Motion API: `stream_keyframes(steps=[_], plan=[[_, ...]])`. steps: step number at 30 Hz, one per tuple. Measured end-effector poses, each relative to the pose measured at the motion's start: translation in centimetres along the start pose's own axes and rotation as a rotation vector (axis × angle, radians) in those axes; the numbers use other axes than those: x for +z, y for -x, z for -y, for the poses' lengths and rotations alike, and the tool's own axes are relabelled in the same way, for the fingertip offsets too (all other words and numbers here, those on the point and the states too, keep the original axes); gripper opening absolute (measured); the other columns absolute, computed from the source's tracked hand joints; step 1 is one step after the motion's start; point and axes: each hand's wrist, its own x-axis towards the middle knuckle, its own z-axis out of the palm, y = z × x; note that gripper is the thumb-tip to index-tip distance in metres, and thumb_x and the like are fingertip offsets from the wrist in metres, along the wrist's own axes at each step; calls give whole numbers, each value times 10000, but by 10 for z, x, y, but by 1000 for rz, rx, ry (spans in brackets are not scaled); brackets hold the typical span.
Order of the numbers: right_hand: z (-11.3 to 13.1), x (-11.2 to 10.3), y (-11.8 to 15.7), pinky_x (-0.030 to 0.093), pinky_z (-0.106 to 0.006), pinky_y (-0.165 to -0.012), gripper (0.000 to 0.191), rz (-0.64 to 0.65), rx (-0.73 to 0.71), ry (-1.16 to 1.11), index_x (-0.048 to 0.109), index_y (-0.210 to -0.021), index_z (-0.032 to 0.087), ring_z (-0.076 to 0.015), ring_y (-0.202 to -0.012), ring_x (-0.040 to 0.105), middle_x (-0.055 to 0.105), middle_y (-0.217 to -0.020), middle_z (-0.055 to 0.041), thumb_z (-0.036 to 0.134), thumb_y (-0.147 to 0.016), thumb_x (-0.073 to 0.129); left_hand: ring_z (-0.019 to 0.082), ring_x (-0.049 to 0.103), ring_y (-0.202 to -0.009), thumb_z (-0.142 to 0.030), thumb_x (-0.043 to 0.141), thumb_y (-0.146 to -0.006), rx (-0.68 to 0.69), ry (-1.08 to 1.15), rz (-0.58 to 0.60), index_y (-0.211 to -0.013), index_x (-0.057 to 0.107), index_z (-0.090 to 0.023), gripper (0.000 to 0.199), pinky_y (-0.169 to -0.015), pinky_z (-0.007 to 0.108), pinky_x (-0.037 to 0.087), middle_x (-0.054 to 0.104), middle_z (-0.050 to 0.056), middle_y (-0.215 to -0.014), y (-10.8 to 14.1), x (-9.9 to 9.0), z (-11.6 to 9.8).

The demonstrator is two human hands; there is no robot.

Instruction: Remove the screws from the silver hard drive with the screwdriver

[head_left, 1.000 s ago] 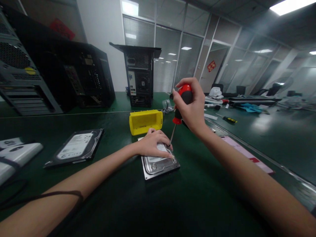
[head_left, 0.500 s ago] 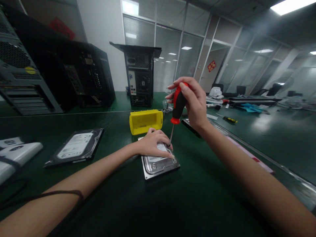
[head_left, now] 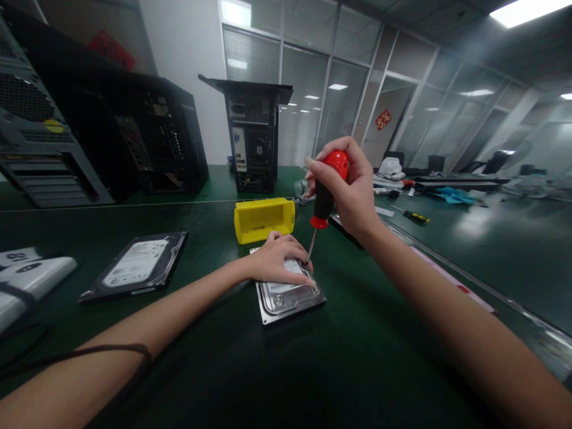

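Note:
A silver hard drive (head_left: pixel 290 301) lies flat on the green table in front of me. My left hand (head_left: pixel 283 259) grips it across the top, thumb toward the right edge and fingers over the far side, covering much of the label. In my right hand (head_left: pixel 351 185) is a red and black screwdriver (head_left: pixel 322 202), held nearly upright with a slight tilt. Its shaft runs down to the drive's far right edge, close to my left fingertips. Whether the tip sits in a screw is too small to tell. Just behind the drive stands a yellow bin (head_left: pixel 264 221).
To the left lies a second hard drive (head_left: pixel 138 262), beside a white power strip (head_left: pixel 40 283). Computer cases (head_left: pixel 254 137) stand at the back. On the right are a dark drive partly behind my wrist, a pink sheet (head_left: pixel 451 279) and a yellow-black screwdriver (head_left: pixel 416 217).
My right hand has turned around the screwdriver handle, the thumb now across it and the fingers curled in more. The left hand and hard drive have stayed put.

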Motion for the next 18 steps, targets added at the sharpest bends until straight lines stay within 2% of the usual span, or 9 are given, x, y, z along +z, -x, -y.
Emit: stream_keyframes(steps=[3,7,11,18], plan=[[-9,-3,-2,470,-242,-450,228,0,43,0,448,-808,254,-82,-479,487,498,-643,48,383,-788,636,242,473,-1088,-572,603,-768,-7,6,-6,-966,683,-307,340,-910,382,212,674,-27,-1041,0,1,1],[-14,-7,-4,427,-228,-403,261,-2,98,-89,406,-819,251,-78,-466,462,477,-680,38,464,-819,557,241,481,-1071,-572,608,-766,-1,11,-17,-956,684,-306,336,-908,384,208,681,-29,-1014,0,1,0],[-14,-11,-5,449,-248,-444,244,76,123,-183,430,-868,243,-93,-508,499,488,-726,15,485,-880,394,238,484,-1067,-571,608,-770,9,13,-15,-963,682,-302,340,-898,382,208,682,-29,-995,0,1,0],[-18,-14,-5,513,-265,-541,252,75,121,-145,475,-912,251,-132,-665,602,533,-739,6,498,-871,446,236,484,-1067,-574,609,-771,17,12,-22,-963,679,-305,338,-897,377,205,683,-33,-995,0,1,1]])
